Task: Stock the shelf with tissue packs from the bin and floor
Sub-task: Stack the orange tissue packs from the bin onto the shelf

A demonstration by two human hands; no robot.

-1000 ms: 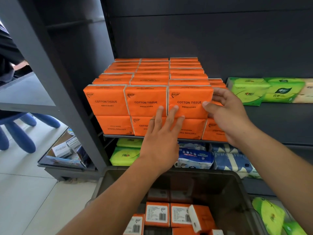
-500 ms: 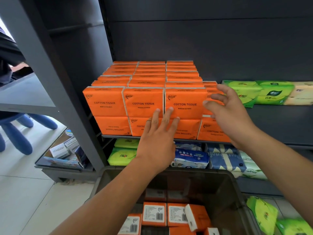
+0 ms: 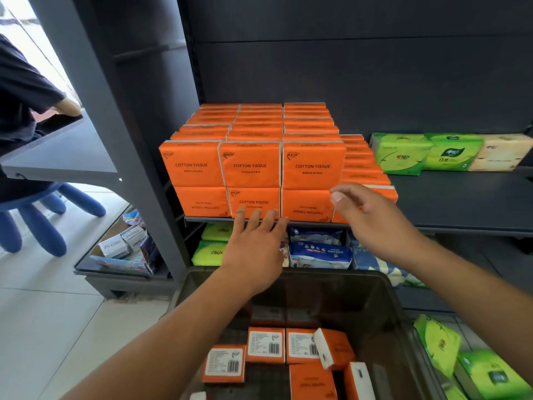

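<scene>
Mid-frame, the left hand [image 3: 255, 246] and right hand [image 3: 370, 219] are hovering open and empty, fingers loose, just before the stacked orange tissue packs [image 3: 250, 168].

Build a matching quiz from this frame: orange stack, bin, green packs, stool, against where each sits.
Things
1. orange stack
2. bin
3. green packs
4. stool

Places
A. floor, far left
B. shelf, right of the orange stack
C. bottom centre, nearest the camera
D. shelf, left side, front rows two high

Pairs: 1-D, 2-C, 3-B, 4-A
</scene>
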